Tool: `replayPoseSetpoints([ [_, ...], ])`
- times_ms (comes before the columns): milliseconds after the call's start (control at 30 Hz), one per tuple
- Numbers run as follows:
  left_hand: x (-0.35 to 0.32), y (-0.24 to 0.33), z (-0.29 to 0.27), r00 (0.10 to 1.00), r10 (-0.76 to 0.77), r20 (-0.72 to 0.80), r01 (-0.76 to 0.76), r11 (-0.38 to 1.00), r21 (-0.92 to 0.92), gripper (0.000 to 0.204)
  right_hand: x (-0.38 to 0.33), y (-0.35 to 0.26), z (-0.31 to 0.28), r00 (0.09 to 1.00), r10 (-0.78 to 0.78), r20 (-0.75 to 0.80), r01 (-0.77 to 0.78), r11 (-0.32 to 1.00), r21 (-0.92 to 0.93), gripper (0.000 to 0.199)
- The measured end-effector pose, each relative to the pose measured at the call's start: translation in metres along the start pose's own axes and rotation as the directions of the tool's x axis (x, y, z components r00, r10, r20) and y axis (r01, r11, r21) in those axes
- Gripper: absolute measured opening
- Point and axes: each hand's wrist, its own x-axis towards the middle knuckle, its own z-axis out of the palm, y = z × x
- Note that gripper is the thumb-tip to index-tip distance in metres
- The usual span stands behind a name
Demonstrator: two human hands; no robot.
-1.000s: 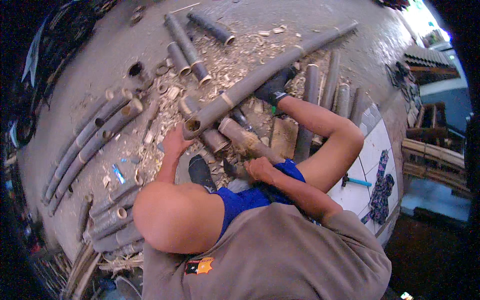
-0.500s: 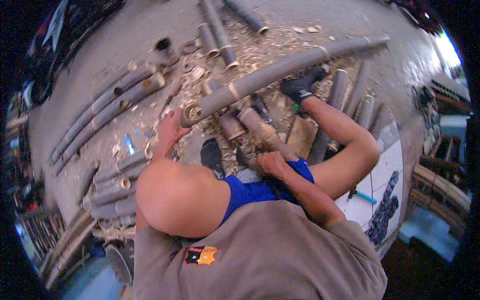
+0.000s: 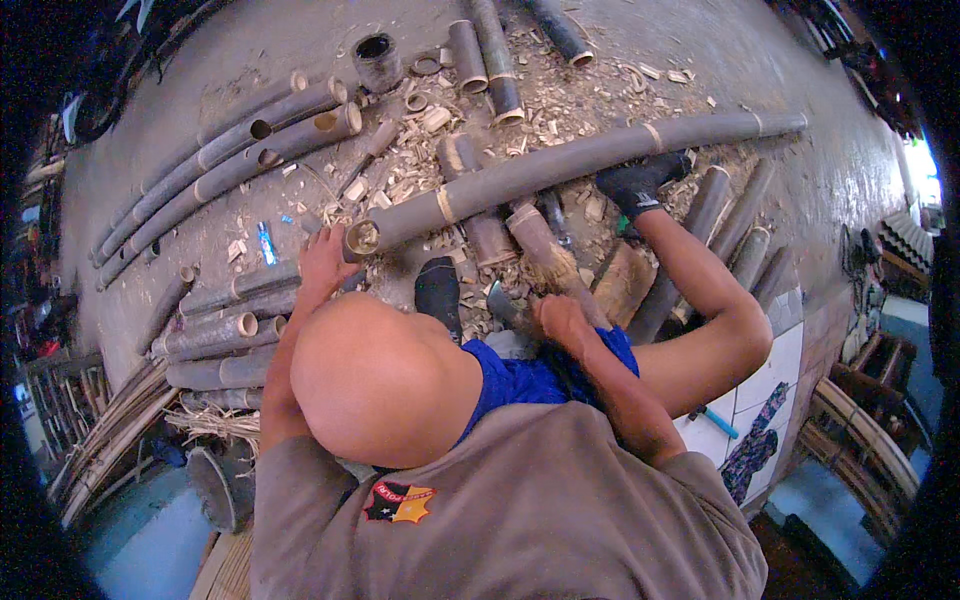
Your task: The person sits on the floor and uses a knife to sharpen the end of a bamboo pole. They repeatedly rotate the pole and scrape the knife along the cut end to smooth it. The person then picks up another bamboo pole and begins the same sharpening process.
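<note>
A long grey-brown bamboo pole [image 3: 560, 165] lies slanted across the log pieces in front of me, its hollow left end facing me. My left hand [image 3: 326, 256] is closed at that end, the thumb by the cut rim. Near my lap, my right hand [image 3: 562, 322] is in a fist around a broad-bladed chopping knife [image 3: 508, 306]; the handle is hidden in the fingers. The blade points left, toward my dark-socked foot [image 3: 438, 290]. Just beyond the right hand stands a frayed, chopped wooden log [image 3: 545, 250]. My other foot [image 3: 640, 185] is under the pole's far half.
Bamboo poles [image 3: 230, 155] lie at the far left, with shorter cut pieces [image 3: 215, 335] stacked nearer. Wood chips [image 3: 435, 120] cover the floor. A dark pot [image 3: 377, 65] stands at the back. More bamboo [image 3: 690, 225] and white tiles [image 3: 750, 400] are at right.
The bamboo pole has shifted left and nearer to me, with my left hand at its end. My right hand stays near my lap, and the knife blade now shows more plainly. The view has shifted.
</note>
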Motion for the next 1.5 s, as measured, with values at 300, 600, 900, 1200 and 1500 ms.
replayPoseSetpoints([
  [300, 0.011, 0.077, 0.0, 0.91, 0.226, -0.348, -0.277, 0.955, -0.106, 0.095, 0.037, 0.035, -0.03, 0.982, 0.158, -0.106, -0.102, 0.908, 0.406, 0.043],
  [600, 0.066, 0.155, -0.013, 0.973, 0.195, -0.121, -0.219, 0.946, -0.241, 0.089, 0.025, 0.068, 0.024, 0.957, 0.131, -0.258, 0.026, 0.848, 0.53, 0.037],
  [900, 0.06, 0.125, -0.013, 0.967, 0.224, -0.121, -0.242, 0.956, -0.165, 0.093, 0.033, 0.08, -0.005, 0.978, 0.154, -0.143, -0.034, 0.788, 0.615, 0.045],
  [1200, -0.018, 0.019, -0.04, 0.977, 0.131, -0.171, -0.141, 0.989, -0.047, 0.09, 0.067, 0.139, -0.118, 0.79, 0.352, -0.503, -0.049, 0.853, 0.52, 0.082],
  [1500, -0.055, -0.064, -0.049, 0.993, -0.094, -0.066, 0.092, 0.995, -0.033, 0.095, 0.136, 0.167, -0.174, 0.934, 0.059, -0.353, -0.179, 0.931, -0.318, 0.097],
])
